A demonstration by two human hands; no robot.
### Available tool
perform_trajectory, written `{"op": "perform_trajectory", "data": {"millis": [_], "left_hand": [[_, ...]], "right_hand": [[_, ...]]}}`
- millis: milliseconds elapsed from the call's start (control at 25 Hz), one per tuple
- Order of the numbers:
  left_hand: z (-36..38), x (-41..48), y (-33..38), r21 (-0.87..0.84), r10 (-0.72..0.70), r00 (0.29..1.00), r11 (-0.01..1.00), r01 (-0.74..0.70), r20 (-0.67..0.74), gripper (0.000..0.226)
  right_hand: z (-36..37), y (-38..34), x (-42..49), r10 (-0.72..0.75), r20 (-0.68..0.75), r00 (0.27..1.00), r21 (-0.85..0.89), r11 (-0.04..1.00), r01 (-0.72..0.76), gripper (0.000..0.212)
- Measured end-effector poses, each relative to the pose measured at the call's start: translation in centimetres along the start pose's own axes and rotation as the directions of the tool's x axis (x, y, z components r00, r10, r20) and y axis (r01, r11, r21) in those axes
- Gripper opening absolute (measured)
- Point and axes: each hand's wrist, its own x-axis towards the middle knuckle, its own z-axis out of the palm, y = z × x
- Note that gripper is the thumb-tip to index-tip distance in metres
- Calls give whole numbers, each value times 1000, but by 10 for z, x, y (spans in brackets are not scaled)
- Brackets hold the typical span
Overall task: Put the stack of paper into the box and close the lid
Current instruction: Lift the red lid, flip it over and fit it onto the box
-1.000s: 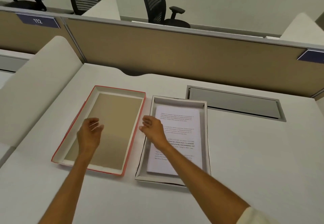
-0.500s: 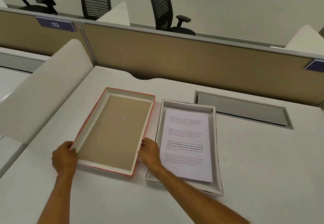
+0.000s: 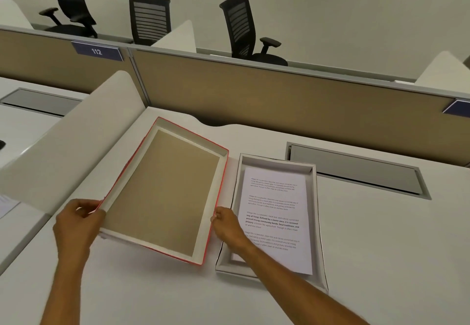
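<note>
The red-edged lid (image 3: 162, 192) lies inside-up, its brown inner face showing, and is raised off the desk and tilted. My left hand (image 3: 76, 225) grips its left edge near the front corner. My right hand (image 3: 226, 225) grips its right edge. To the right, the white box (image 3: 316, 223) rests on the desk with the stack of printed paper (image 3: 277, 212) lying flat inside. My right forearm crosses the box's front left corner.
A curved white side divider (image 3: 76, 146) stands close to the lid's left edge. A tan partition (image 3: 279, 106) runs along the back of the desk. A grey cable flap (image 3: 356, 169) sits behind the box. Black office chairs stand beyond the partition.
Both hands moved from hovering over the lid to its left and right edges, gripped them, and lifted the lid off the desk, tilting it.
</note>
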Motion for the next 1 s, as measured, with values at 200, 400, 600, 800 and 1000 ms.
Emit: {"op": "perform_trajectory", "data": {"millis": [200, 400, 600, 800, 1000], "left_hand": [[4, -39, 49, -100, 190, 970, 973, -207, -151, 32], [13, -80, 76, -134, 379, 907, 904, -405, -181, 33], [24, -122, 90, -47, 465, 881, 881, -470, -90, 52], [34, -144, 100, -109, 422, 885, 907, -408, 199, 71], [41, -103, 87, -386, 299, 867, 912, -137, 398, 79]], "right_hand": [[8, -80, -25, -268, 23, 963, -25, 963, 269, 41], [19, -145, -39, -319, 43, 947, 229, 925, 302, 57], [6, -151, -40, -352, -17, 936, 432, 842, 324, 37], [-18, -142, -44, -238, -38, 971, 495, 839, 225, 38], [-55, -130, -55, -161, -6, 987, 552, 822, 138, 34]]}}
